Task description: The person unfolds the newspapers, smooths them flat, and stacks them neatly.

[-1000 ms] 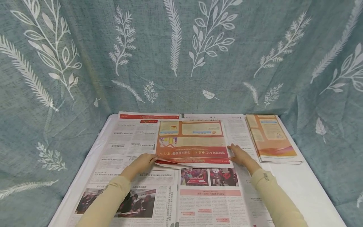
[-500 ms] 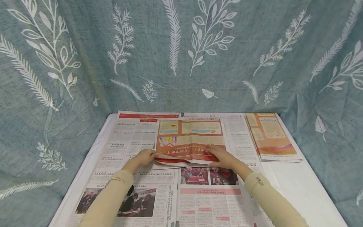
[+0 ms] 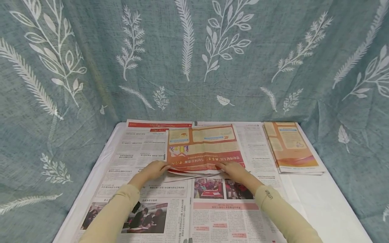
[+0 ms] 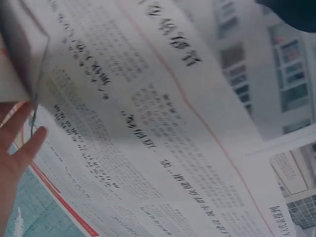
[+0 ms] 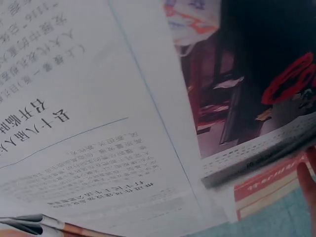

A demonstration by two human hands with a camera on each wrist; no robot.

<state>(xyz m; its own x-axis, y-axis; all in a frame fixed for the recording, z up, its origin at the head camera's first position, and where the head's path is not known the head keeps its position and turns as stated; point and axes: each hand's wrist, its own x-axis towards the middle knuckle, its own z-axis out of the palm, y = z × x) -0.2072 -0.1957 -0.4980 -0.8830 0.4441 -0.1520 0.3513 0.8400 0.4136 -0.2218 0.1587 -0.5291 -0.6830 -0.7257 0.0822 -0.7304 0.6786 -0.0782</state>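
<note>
A folded newspaper (image 3: 203, 140) with an orange and red page on top lies before me, turned slightly askew. My left hand (image 3: 154, 169) pinches its near left corner, where the layers part a little. Along the near edge, right of centre, my right hand (image 3: 236, 172) grips it with the fingers on top. In the left wrist view, the left fingers (image 4: 19, 148) meet the folded paper edges (image 4: 29, 64). The right fingers (image 5: 307, 173) show at the border of the right wrist view, beside the paper's dark photo edge.
Beneath lies a spread newspaper (image 3: 146, 189) covering much of the white table (image 3: 322, 202). Another folded orange newspaper (image 3: 293, 145) rests at the back right. Blue-green leaf-patterned cloth (image 3: 194, 94) hangs behind and on both sides.
My right hand has moved left from the newspaper's right side to its near edge and now grips it there. The newspaper has turned slightly; the left hand keeps its corner.
</note>
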